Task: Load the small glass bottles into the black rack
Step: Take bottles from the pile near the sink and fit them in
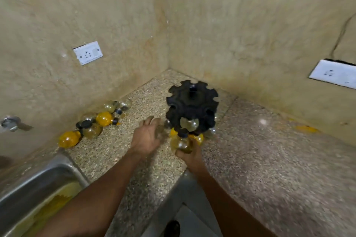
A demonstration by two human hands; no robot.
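Right hand [189,153]: fingers curled round the belly of a small glass bottle [183,143], gripping from below and behind. Bottle contents pale amber; black cap [182,132] points up and away from the person, toward the rack. Long axis roughly upright, tipped slightly forward.

Left hand [147,137]: fingers spread and relaxed, palm down, holding nothing. It hovers over the speckled granite counter [269,159], just left of the rack's base; contact with the counter cannot be judged because of motion blur.

Black rack [192,106]: two-tier carousel with notched rims, standing in the corner directly beyond the right hand. The held bottle sits just in front of the lower tier. That tier already carries bottles: one clear belly [189,123] shows in the front-facing slot, and yellow-filled ones [199,138] lie around the base. The upper tier's notches look vacant.

Judgement: the right hand is the nearer one and already loaded. The next move depends on bringing the bottle's neck to an unfilled notch, probably upward to the top tier.

Remaining stock: a loose cluster of bottles [105,118], some yellow and some clear, lies on its side along the left wall, well apart from the rack and nearer the left hand.

Periphery: steel sink [38,188] lower left; wall socket [88,53] above the cluster.
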